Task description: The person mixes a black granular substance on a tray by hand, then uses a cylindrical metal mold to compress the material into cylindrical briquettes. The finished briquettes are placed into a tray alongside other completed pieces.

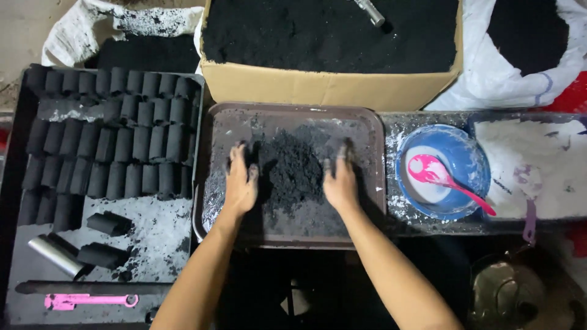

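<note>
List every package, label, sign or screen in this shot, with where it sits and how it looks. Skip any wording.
Cardboard box: top centre, behind the tray where the left hand and right hand press dark powder; tan, open, full of black powder.
White sack: top right, open, black contents.
White sack: top left, crumpled, blackened.
No labels, signs or screens visible.

Bare concrete floor [21, 27] showing top left; dim light falling from above; dark low work surface [428, 223] lying underneath, white-dusted
</note>
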